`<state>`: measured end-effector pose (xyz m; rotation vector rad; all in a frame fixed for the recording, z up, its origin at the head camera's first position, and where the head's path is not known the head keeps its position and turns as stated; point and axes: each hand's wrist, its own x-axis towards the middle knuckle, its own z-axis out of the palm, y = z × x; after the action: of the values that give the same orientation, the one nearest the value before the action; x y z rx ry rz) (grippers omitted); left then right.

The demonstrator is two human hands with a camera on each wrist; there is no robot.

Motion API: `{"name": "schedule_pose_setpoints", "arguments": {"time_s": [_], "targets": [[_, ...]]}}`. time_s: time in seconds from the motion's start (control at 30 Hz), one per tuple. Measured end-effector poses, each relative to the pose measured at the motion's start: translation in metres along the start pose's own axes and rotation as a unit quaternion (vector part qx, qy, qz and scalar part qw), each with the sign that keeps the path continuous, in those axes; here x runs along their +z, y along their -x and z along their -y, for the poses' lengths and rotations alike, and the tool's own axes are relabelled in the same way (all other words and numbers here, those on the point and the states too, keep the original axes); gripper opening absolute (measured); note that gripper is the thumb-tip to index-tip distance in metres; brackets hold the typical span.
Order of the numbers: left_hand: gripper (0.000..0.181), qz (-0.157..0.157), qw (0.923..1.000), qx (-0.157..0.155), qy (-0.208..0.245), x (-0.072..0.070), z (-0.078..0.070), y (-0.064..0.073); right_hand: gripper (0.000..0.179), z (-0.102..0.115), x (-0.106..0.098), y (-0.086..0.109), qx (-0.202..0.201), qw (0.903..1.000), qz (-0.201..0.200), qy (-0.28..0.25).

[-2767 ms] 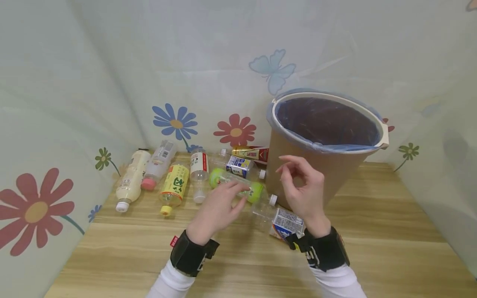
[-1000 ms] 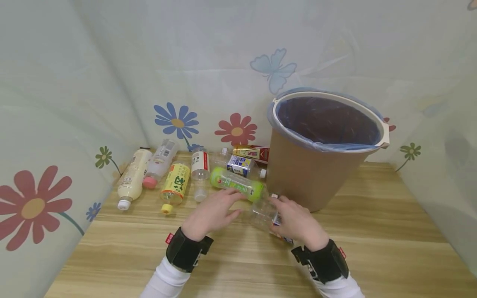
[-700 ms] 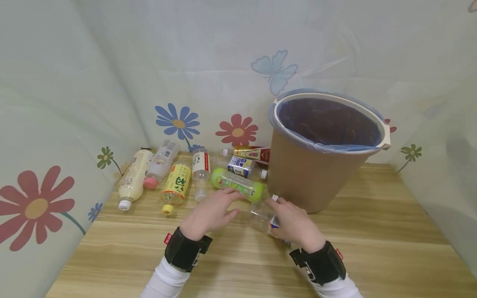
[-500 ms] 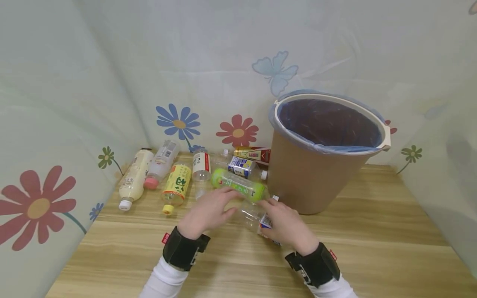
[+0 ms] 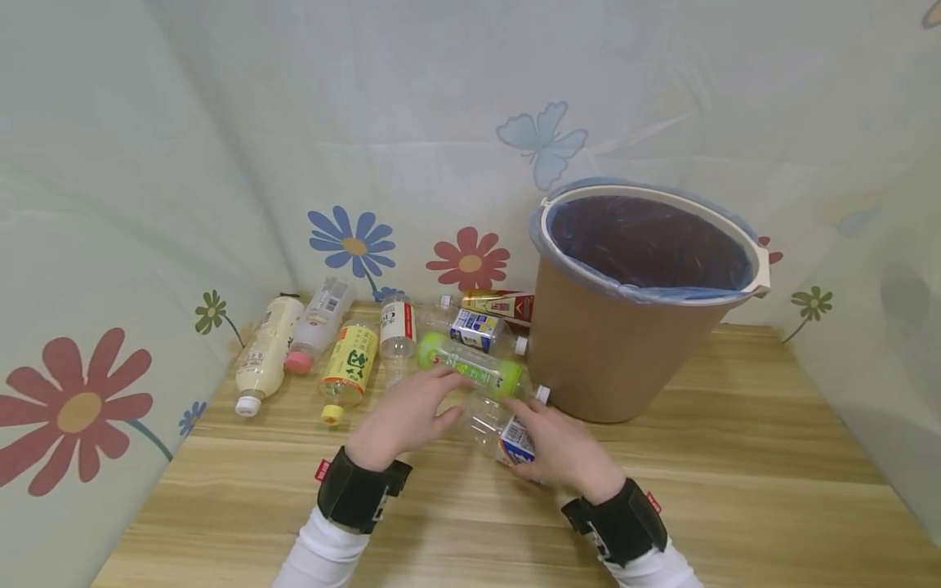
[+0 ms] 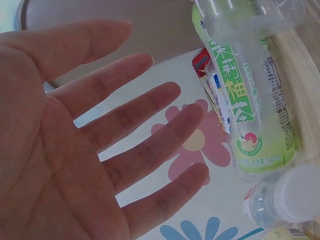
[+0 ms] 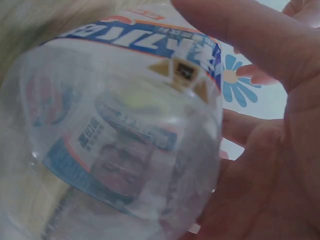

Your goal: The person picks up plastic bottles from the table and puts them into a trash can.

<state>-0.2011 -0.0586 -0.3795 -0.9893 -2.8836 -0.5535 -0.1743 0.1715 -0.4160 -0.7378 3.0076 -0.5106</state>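
My right hand (image 5: 569, 449) grips a clear plastic bottle (image 5: 488, 425) with a blue-and-white label, lying on the table in front of the bin. In the right wrist view the clear bottle (image 7: 125, 130) fills most of the picture, thumb over its label and fingers along its far side. My left hand (image 5: 400, 412) holds nothing; its fingers reach close to the green-wrapped tea bottle (image 5: 470, 363). The left wrist view shows that palm (image 6: 50, 145) with its fingers spread, the green tea bottle (image 6: 240, 95) off to the right.
A tall brown bin (image 5: 617, 351) with a blue liner stands on the right. To the left lie a cream bottle (image 5: 268, 347), a pink-capped bottle (image 5: 319, 318), a yellow-labelled bottle (image 5: 349, 359) and a clear bottle (image 5: 398, 327). Behind are another bottle (image 5: 478, 328) and a red-and-gold package (image 5: 500, 304).
My right hand has come down from in front of the bin onto the clear bottle, which has shifted left. My left hand has drawn back slightly to the left from the green bottle.
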Motion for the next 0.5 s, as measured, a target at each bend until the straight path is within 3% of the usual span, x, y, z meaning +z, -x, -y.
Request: {"name": "schedule_pose_setpoints", "arguments": {"time_s": [0.23, 0.5], "targets": [[0.039, -0.007, 1.0, 0.002, 0.004, 0.0004, 0.0009, 0.0008, 0.098, -0.0023, 0.0046, -0.0015, 0.016, 0.9986, 0.042, -0.027], [0.038, -0.016, 0.9998, -0.012, 0.006, -0.0022, 0.0014, 0.0011, 0.089, -0.0052, 0.0055, -0.0017, -0.013, 0.9994, 0.02, -0.026]]}}
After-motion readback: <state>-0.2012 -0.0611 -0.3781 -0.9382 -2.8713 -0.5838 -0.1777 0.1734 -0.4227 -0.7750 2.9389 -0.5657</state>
